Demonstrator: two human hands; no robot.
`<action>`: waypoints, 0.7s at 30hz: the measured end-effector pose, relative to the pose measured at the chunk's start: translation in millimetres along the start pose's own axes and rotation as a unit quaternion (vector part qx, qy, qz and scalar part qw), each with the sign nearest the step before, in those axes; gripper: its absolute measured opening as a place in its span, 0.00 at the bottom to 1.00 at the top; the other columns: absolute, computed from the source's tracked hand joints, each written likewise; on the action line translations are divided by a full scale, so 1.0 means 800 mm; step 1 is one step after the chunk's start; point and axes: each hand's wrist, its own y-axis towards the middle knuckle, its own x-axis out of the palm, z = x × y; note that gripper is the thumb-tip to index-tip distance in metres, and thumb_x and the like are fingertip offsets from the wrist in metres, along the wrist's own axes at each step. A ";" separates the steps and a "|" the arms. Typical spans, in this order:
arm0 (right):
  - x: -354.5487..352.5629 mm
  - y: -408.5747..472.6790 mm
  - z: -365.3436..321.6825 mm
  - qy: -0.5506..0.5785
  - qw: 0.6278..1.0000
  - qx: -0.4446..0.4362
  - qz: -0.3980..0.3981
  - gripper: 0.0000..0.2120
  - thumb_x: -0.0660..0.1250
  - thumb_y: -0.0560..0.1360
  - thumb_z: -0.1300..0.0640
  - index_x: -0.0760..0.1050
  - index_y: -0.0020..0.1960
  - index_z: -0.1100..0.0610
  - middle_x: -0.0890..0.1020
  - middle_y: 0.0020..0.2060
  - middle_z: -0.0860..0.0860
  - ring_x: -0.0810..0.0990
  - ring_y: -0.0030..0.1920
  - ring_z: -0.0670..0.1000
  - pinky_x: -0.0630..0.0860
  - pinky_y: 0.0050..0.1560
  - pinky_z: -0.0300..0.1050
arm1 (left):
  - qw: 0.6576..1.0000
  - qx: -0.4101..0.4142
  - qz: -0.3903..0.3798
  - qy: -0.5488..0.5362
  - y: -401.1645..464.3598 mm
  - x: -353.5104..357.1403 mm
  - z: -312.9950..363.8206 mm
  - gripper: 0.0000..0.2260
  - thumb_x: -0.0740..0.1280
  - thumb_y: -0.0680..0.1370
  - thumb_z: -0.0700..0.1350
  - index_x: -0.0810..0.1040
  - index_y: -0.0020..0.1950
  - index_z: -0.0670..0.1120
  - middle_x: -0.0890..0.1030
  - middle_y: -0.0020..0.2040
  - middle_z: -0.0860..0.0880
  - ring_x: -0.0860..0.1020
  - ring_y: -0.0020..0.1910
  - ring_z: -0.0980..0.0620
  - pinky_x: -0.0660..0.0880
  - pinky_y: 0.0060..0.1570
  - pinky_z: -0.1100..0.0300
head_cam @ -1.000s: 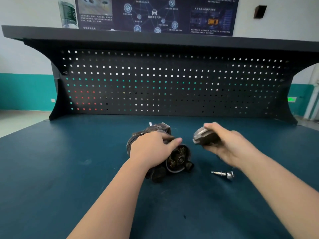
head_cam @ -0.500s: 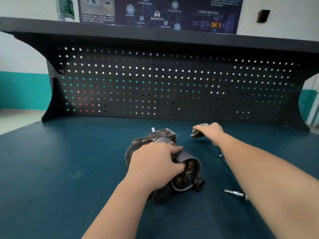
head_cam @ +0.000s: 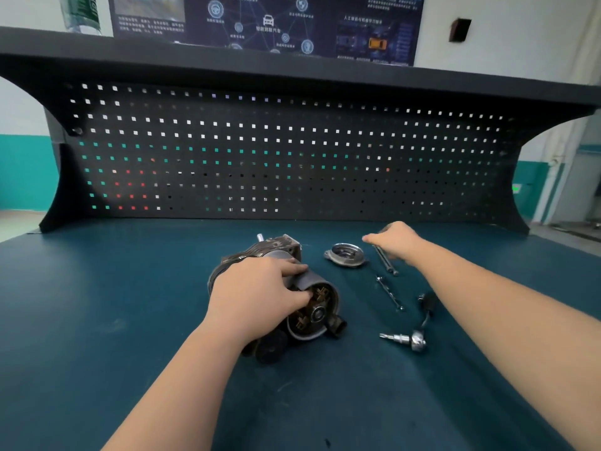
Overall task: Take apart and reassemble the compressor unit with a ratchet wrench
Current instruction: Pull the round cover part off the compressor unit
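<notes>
Two hands at work | dark blue-green desk [head_cam: 97, 320] | grimy black-and-grey metal compressor unit [head_cam: 312, 307] mid-desk, end opened, left hand [head_cam: 257, 294] gripping it | round silver end cover [head_cam: 346, 254] off, just beyond | right hand [head_cam: 395, 240] pinching long silver bolt [head_cam: 385, 261] | chrome ratchet wrench [head_cam: 418, 333] idle nearby | disassembly underway, reassembly remains

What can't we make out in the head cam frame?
- Right hand: seen from the back, so whether its fingers hold the long bolt below is hidden.
- Compressor unit: the left hand covers most of the top; parts inside the open end are too small to identify.
- Ratchet wrench: its handle runs behind the right forearm.
- Removed end cover: inside detail is blurred.
</notes>
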 end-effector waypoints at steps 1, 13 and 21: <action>-0.010 -0.016 0.006 -0.033 0.999 0.017 0.013 0.17 0.68 0.73 0.51 0.69 0.32 0.59 0.72 0.26 0.53 0.75 0.34 0.55 0.73 0.39 0.45 | 1.000 -0.002 0.003 0.002 0.000 0.000 0.000 0.19 0.65 0.66 0.63 0.73 0.57 0.72 0.81 0.45 0.61 0.68 0.37 0.59 0.60 0.27 0.70; -0.061 -0.146 0.080 -0.176 0.948 -0.153 -0.216 0.06 0.65 0.75 0.49 0.75 0.47 0.37 0.78 0.45 0.42 0.78 0.46 0.45 0.74 0.52 0.43 | 0.997 -0.003 0.005 -0.071 -0.011 -0.008 -0.002 0.15 0.65 0.69 0.66 0.77 0.54 0.68 0.81 0.52 0.63 0.77 0.53 0.55 0.76 0.47 0.58; -0.064 -0.133 0.106 -0.137 0.919 -0.246 -0.276 0.12 0.73 0.68 0.43 0.76 0.47 0.28 0.74 0.52 0.37 0.70 0.57 0.43 0.67 0.63 0.43 | 0.936 0.258 0.234 -0.057 -0.039 -0.001 0.065 0.17 0.59 0.77 0.48 0.79 0.34 0.43 0.78 0.30 0.51 0.77 0.32 0.46 0.73 0.35 0.55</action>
